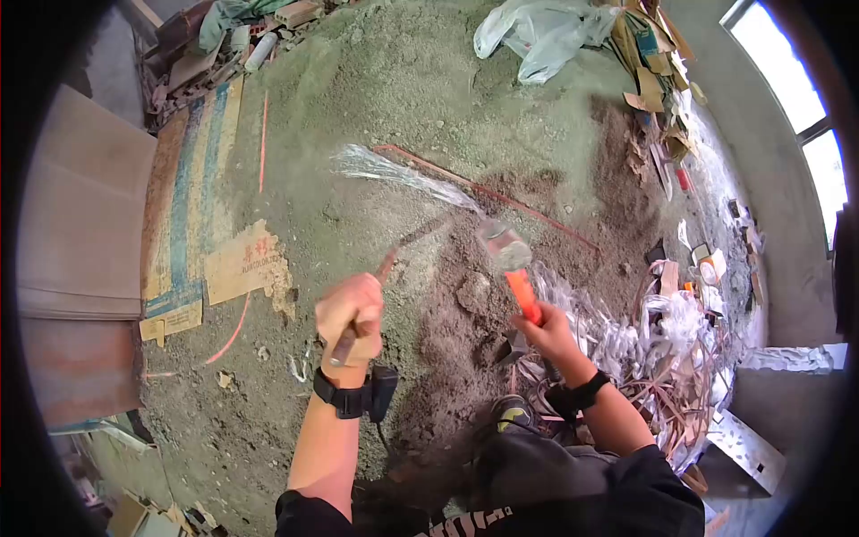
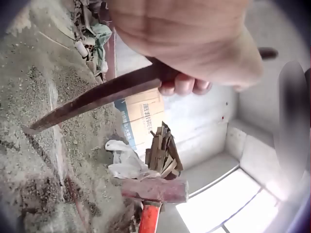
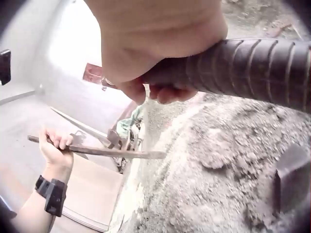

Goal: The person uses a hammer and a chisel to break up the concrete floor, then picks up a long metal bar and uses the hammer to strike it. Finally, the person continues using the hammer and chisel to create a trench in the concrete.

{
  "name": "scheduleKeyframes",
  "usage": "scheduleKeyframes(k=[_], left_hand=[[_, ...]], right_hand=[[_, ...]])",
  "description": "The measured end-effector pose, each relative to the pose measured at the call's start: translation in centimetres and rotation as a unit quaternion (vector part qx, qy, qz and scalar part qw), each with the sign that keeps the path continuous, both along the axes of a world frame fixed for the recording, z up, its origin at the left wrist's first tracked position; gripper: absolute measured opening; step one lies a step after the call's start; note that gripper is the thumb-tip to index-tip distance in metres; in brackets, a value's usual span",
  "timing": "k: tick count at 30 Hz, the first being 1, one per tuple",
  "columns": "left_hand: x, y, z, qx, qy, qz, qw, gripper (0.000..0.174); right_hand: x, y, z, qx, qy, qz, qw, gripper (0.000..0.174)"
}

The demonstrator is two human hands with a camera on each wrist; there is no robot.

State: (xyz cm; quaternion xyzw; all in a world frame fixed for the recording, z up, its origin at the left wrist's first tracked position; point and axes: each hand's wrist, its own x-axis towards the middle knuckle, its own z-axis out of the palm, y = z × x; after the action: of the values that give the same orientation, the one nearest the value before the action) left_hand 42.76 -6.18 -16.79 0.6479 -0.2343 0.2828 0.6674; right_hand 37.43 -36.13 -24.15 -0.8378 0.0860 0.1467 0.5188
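- Nearest my head camera is the person's black shirt (image 1: 617,510), along the near edge; from there I read left to right.
- To the left, the left hand (image 1: 347,309) is clenched round a metal bar (image 2: 107,93). The butt pokes out on the near side; the tip points far and right, at or just above the rough ground (image 1: 394,89). I cannot tell whether it touches.
- Farther off, between the hands, clear plastic strands (image 1: 403,177) lie on the ground.
- To the right, the right hand (image 1: 555,338) grasps an orange-handled hammer (image 1: 523,295) by its dark ribbed grip, fingers wrapped round; its head is apart from the bar.
- I judge the step as driving the bar with the hammer. I'd want the tip seated firmly, the left fist well clear of the butt, and each blow landing square.
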Motion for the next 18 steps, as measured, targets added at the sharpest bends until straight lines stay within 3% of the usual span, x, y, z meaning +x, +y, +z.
scheduleKeyframes(k=[2, 3, 5, 7, 9, 11, 13, 15, 16, 18], left_hand=[[-0.6, -0.3, 0.0, 0.132, -0.020, 0.026, 0.991, 0.033], [-0.9, -0.7, 0.4, 0.128, -0.024, 0.030, 0.991, 0.033], [-1.2, -1.6, 1.4, 0.239, -0.008, -0.083, 0.967, 0.031], [-1.3, -2.6, 2.0, 0.251, 0.028, -0.080, 0.964, 0.030], [-0.6, -3.1, 2.9, 0.258, 0.061, -0.073, 0.962, 0.030], [0.3, -3.6, 3.9, 0.214, 0.108, -0.024, 0.970, 0.029], [1.6, -4.0, 4.7, 0.216, 0.109, -0.014, 0.970, 0.029], [1.8, -4.6, 5.5, 0.149, 0.170, -0.058, 0.972, 0.026], [2.2, -4.9, 5.2, 0.171, 0.173, -0.049, 0.969, 0.023], [2.6, -5.5, 4.7, 0.191, 0.156, -0.018, 0.969, 0.021]], right_hand=[[1.7, 0.1, 1.4, -0.012, -0.098, 0.015, 0.995, 0.027], [2.8, 0.4, 2.1, -0.016, -0.103, 0.019, 0.994, 0.027], [4.7, 1.4, 3.3, -0.061, -0.143, 0.027, 0.987, 0.027], [4.6, 2.8, 5.6, -0.023, -0.109, 0.037, 0.993, 0.023], [2.5, 3.7, 7.6, 0.151, -0.041, -0.013, 0.988, 0.017], [1.6, 2.5, 8.7, 0.116, -0.106, 0.005, 0.988, 0.012], [1.7, 2.4, 12.0, 0.148, -0.191, -0.048, 0.969, 0.012], [2.9, 1.5, 14.6, -0.027, -0.261, 0.044, 0.964, 0.025], [2.9, 1.6, 15.3, -0.060, -0.319, 0.090, 0.942, 0.021], [2.3, 2.8, 18.4, -0.044, -0.307, 0.115, 0.944, 0.020]])
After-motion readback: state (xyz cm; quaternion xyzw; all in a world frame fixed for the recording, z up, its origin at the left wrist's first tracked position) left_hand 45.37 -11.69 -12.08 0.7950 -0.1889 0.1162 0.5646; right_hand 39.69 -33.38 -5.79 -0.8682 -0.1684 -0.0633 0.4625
